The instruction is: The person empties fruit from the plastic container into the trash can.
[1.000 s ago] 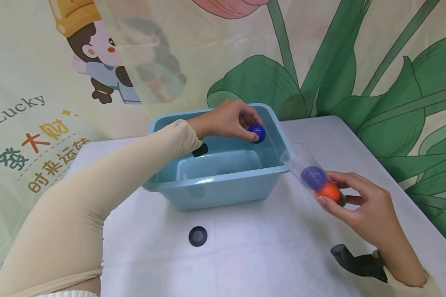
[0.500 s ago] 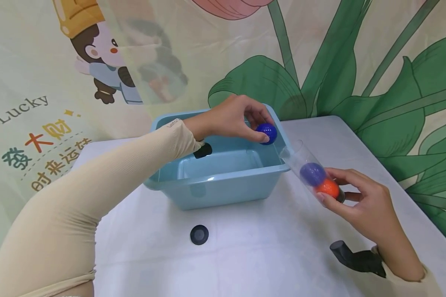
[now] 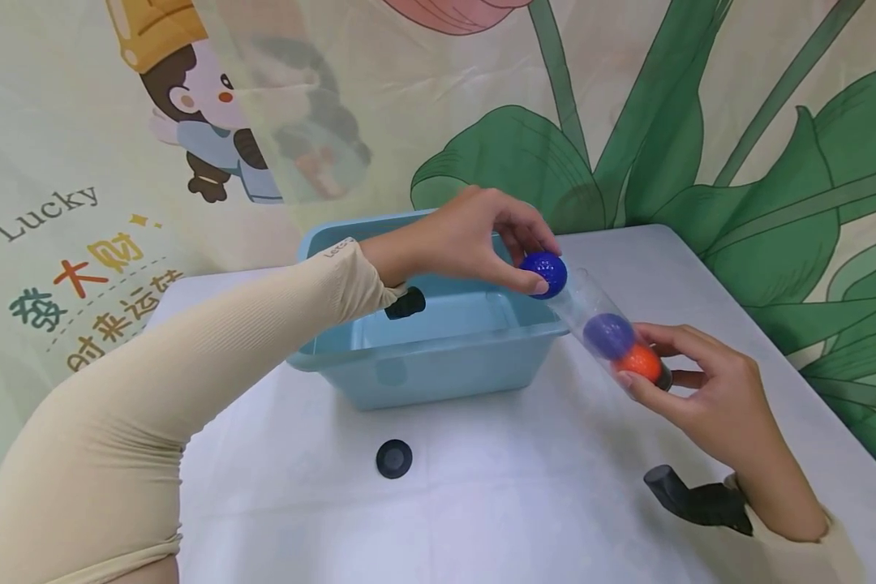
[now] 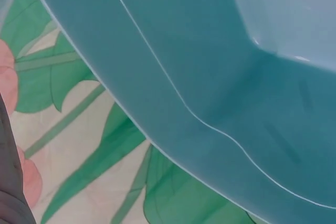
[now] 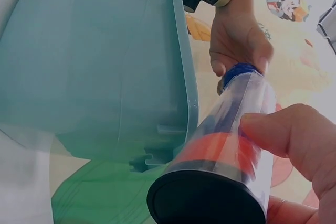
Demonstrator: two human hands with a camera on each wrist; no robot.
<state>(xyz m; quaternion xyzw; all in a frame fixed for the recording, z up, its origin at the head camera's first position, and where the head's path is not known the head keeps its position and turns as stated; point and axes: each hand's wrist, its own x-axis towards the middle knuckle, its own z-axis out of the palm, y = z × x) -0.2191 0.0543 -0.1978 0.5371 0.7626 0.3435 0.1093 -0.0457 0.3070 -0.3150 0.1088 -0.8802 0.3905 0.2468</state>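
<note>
My left hand (image 3: 489,239) pinches a dark blue dimpled golf ball (image 3: 544,274) between thumb and fingers, right at the mouth of a clear tube (image 3: 573,305). Inside the tube a purple-blue ball (image 3: 609,336) sits above an orange ball (image 3: 639,362). My right hand (image 3: 708,389) grips the tube near its black-capped lower end, holding it tilted with the mouth up and to the left. From the right wrist view, the tube's black end cap (image 5: 207,198) faces the camera, and the blue ball (image 5: 241,72) shows at the far end.
A light blue plastic tub (image 3: 431,365) stands behind and left of the tube, under the left forearm. A round black cap (image 3: 394,459) lies on the white-covered table (image 3: 482,503) in front. A printed cloth (image 3: 380,97) hangs behind.
The left hand has carried the blue ball rightward, from over the tub to the tube's mouth. The right hand and tube have shifted only slightly left and up.
</note>
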